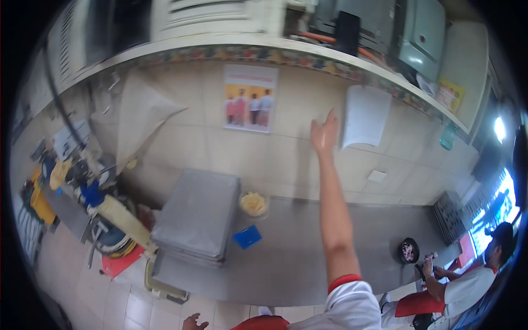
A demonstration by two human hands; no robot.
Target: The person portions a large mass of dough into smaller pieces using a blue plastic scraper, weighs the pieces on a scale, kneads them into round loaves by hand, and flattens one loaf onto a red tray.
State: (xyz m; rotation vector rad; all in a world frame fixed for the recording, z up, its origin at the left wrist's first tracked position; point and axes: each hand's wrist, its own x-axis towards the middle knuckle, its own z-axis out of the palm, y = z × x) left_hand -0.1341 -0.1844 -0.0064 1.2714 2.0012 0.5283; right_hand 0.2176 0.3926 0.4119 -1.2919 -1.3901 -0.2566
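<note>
My right hand is raised over the counter on an outstretched arm, its fingers apart and nothing held in them. It is nearest to the white sheets of paper hanging on the wall, just left of them; whether it touches the wall I cannot tell. Down at the lower edge, my left hand shows only in part. Its fingers are apart and loosely bent, with nothing seen in them. A picture poster hangs on the wall to the left of my right hand.
Stacked grey trays stand on the metal counter. Beside them are a container of pale pieces and a blue flat piece. A shelf runs overhead. At right, a co-worker handles purplish pieces near a dark bowl.
</note>
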